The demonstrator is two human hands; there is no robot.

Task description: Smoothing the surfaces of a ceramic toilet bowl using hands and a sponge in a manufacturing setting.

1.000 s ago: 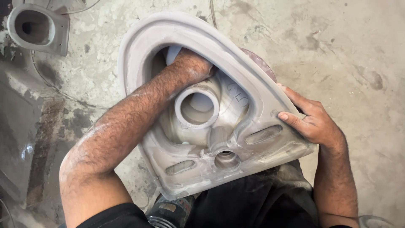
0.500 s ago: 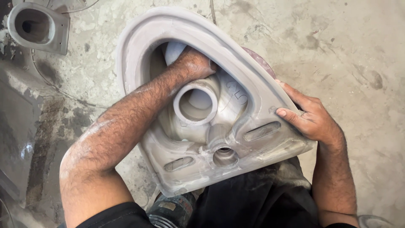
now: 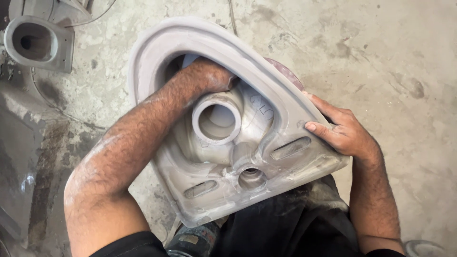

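Observation:
A grey unfired ceramic toilet bowl (image 3: 266, 90) lies upside down across my lap, its underside with a round outlet pipe (image 3: 216, 119) facing up. My left hand (image 3: 209, 76) reaches deep inside the hollow beside the outlet pipe; its fingers are hidden, pressed against something pale in there. At the piece's right edge, my right hand (image 3: 340, 131) grips the outer rim, thumb on top. Both forearms are dusted with grey clay.
Another grey ceramic casting (image 3: 38, 43) stands at the top left on the stained concrete floor (image 3: 381, 57). A dark wet strip (image 3: 19, 157) runs along the left side. A reddish round thing (image 3: 285, 71) peeks from behind the bowl's right rim.
My left hand has shifted slightly inside the hollow, near the outlet pipe. My right hand keeps its grip on the rim.

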